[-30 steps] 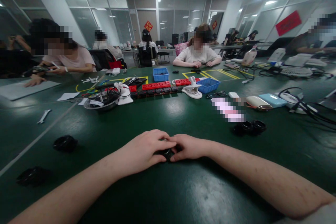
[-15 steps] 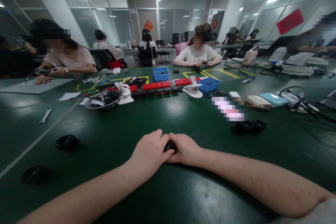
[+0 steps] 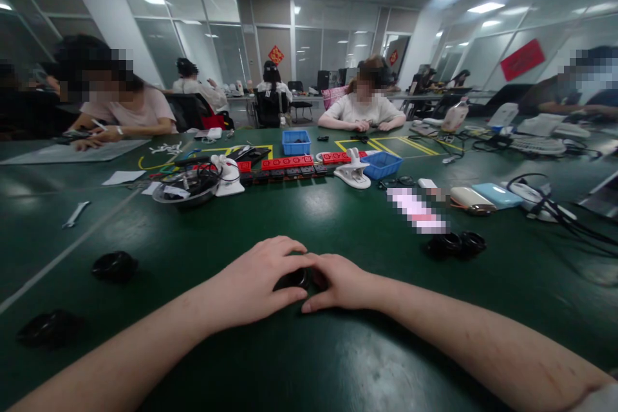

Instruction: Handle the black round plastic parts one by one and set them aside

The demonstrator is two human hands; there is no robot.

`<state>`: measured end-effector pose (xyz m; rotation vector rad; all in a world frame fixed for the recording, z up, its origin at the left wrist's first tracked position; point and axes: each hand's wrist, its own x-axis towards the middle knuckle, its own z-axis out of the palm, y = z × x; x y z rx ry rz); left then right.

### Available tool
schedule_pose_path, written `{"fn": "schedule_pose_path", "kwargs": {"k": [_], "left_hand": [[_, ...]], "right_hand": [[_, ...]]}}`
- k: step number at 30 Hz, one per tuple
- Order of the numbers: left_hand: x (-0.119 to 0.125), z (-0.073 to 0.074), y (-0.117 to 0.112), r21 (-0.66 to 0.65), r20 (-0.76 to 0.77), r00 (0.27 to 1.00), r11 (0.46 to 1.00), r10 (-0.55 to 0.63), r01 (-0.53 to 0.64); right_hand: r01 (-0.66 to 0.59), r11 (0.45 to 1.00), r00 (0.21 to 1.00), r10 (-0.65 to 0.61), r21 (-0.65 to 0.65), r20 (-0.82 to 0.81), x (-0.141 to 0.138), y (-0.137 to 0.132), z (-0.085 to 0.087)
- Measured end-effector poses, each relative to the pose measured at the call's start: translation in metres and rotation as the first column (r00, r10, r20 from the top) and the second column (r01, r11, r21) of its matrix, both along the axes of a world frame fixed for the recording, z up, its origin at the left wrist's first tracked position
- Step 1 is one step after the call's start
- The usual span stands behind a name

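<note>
My left hand [image 3: 253, 283] and my right hand [image 3: 340, 282] meet on the green table [image 3: 309, 360] just in front of me. Between them sits a small black round part [image 3: 295, 279], mostly covered by my fingers. Both hands curl round it, fingertips touching at the top. What kind of part it is stays hidden. Two similar black round parts [image 3: 454, 244] lie to the right, apart from my hands. Another black part [image 3: 114, 266] lies to the left.
A further black part [image 3: 46, 328] lies near the left edge, a small wrench [image 3: 73, 214] beyond it. Mid-table hold a bowl of cables [image 3: 186, 185], red power strips [image 3: 287, 163], blue bins [image 3: 381, 165], phones [image 3: 470, 198] and cables [image 3: 555, 209]. Several people sit around the table.
My hands stay together on the black part; the fingers have shifted and opened slightly, showing more of it. The view has tilted a little.
</note>
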<state>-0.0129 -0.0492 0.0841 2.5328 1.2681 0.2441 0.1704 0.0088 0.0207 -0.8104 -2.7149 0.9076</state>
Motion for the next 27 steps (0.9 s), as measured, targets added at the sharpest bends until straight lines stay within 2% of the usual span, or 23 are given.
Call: {"fn": "schedule_pose_path", "kwargs": {"k": [4,10,14,17,22,24,27], "left_hand": [[-0.007,0.002,0.005,-0.138,0.018,0.998,0.989,-0.052,0.054],[0.000,-0.001,0.004,-0.132,-0.027,1.000,0.991,0.008,-0.012],[0.015,-0.004,0.001,-0.070,-0.129,0.980,0.985,0.149,-0.159],[0.027,-0.010,-0.003,0.037,-0.244,0.931,0.962,0.272,-0.271],[0.038,-0.022,-0.009,0.272,-0.315,0.883,0.925,0.347,-0.267],[0.035,-0.022,-0.009,0.284,-0.300,0.885,0.919,0.356,-0.274],[0.021,-0.013,-0.007,0.203,-0.216,0.933,0.948,0.287,-0.245]], "right_hand": [[-0.072,0.997,0.996,0.072,0.002,0.043,0.001,0.006,0.003],[-0.026,0.999,0.997,0.024,0.033,0.067,-0.002,0.005,0.000],[0.038,0.996,0.997,-0.042,0.078,0.058,-0.004,0.001,-0.004],[0.118,0.986,0.986,-0.130,0.121,0.102,-0.008,-0.006,-0.005],[0.203,0.929,0.955,-0.257,0.309,0.147,-0.015,-0.018,-0.009],[0.191,0.921,0.956,-0.253,0.340,0.147,-0.015,-0.020,-0.010],[0.159,0.939,0.969,-0.208,0.305,0.135,-0.013,-0.019,-0.009]]}}
